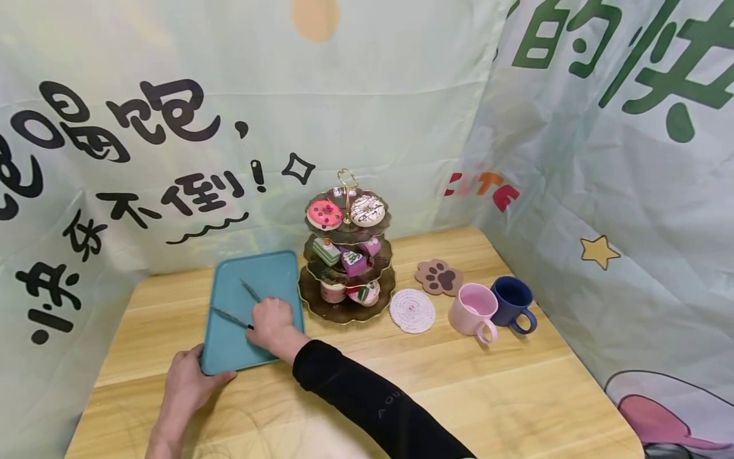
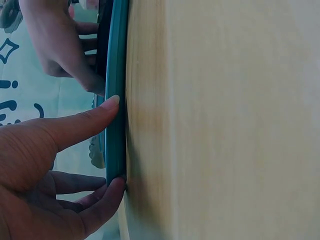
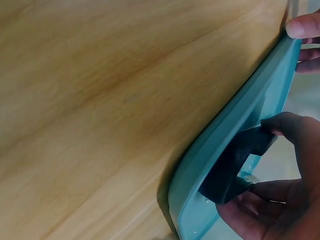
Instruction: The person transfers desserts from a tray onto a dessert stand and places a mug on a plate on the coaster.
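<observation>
At far left, the left hand [image 1: 192, 381] holds the near-left corner of a blue tray [image 1: 269, 271], thumb along the near edge, on a wooden counter [image 1: 459, 395]. Tongs [image 1: 230, 317] lie over the tray, their two tips apart and pointing to its far left side. The right hand [image 1: 274, 324] pinches their dark handle [image 3: 227, 165] between thumb and fingers. Right of the tray stands a three-tier stand [image 1: 339, 313] bearing doughnuts and cakes. Next come a round coaster [image 1: 412, 311], a paw-shaped coaster [image 1: 439, 277], a pink mug [image 1: 467, 312] and a blue mug [image 1: 512, 299], both upright.
</observation>
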Available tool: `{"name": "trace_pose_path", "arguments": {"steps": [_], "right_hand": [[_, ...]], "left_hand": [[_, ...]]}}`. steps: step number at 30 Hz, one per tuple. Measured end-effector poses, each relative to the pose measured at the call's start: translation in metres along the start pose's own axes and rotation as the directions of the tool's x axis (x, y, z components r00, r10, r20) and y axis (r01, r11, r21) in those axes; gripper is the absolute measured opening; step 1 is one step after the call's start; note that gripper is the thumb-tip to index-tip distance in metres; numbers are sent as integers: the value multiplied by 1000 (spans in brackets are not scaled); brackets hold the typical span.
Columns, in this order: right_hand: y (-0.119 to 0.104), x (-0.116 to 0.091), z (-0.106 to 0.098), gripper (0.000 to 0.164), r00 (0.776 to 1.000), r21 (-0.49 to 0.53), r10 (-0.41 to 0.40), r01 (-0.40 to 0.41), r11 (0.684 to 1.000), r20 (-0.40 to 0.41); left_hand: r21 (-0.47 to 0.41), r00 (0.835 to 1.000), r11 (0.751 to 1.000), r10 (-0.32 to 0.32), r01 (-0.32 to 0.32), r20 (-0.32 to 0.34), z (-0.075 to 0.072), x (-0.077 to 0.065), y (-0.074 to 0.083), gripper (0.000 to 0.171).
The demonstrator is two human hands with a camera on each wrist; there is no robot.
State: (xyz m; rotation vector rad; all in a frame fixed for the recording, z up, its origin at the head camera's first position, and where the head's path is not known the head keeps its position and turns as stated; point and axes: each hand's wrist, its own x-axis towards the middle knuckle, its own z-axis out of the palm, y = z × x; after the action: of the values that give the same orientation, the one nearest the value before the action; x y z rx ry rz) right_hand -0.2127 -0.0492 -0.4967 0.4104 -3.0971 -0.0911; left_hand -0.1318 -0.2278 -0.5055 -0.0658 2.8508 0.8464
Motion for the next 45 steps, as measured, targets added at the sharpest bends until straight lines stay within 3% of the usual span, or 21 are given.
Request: {"name": "trace_pose_path", "arguments": {"steps": [6, 10, 14, 19, 23, 27, 30, 32, 38, 41, 45], "right_hand": [[1, -7, -1, 45, 999, -35, -8, 10, 999, 50], [14, -26, -12, 61, 994, 20, -35, 33, 999, 99], [47, -59, -29, 72, 993, 104, -116, 117, 988, -15], [108, -112, -53, 67, 958, 236, -200, 247, 940, -206], [161, -152, -69, 71, 947, 307, -164, 249, 919, -276], [211, -180, -78, 79, 944, 310, -51, 157, 938, -326], [245, -195, -83, 82, 943, 297, 36, 68, 952, -331], [263, -202, -84, 83, 942, 290, 77, 23, 957, -327], [296, -222, -72, 84, 923, 271, 170, -75, 960, -345], [304, -230, -60, 86, 911, 292, 210, -105, 950, -356], [304, -233, -45, 86, 900, 327, 227, -102, 939, -371]], "left_hand": [[20, 1000, 1000, 14, -14, -3, -2, -2, 1, 107], [27, 1000, 999, 28, -28, -2, -1, -3, 3, 105], [51, 999, 997, 54, -53, -10, 1, -7, 6, 97], [141, 990, 984, 121, -110, -75, -3, -23, 23, 84], [213, 951, 949, 268, -232, -156, -10, -36, 51, 74], [241, 881, 890, 434, -387, -190, -5, -39, 84, 75], [279, 835, 836, 525, -472, -164, 8, -37, 107, 81], [321, 815, 801, 566, -506, -128, 21, -36, 119, 83], [414, 735, 706, 668, -575, -116, 57, -32, 144, 83], [420, 718, 693, 684, -586, -127, 65, -28, 151, 83], [421, 738, 706, 665, -570, -115, 66, -22, 154, 82]]}}
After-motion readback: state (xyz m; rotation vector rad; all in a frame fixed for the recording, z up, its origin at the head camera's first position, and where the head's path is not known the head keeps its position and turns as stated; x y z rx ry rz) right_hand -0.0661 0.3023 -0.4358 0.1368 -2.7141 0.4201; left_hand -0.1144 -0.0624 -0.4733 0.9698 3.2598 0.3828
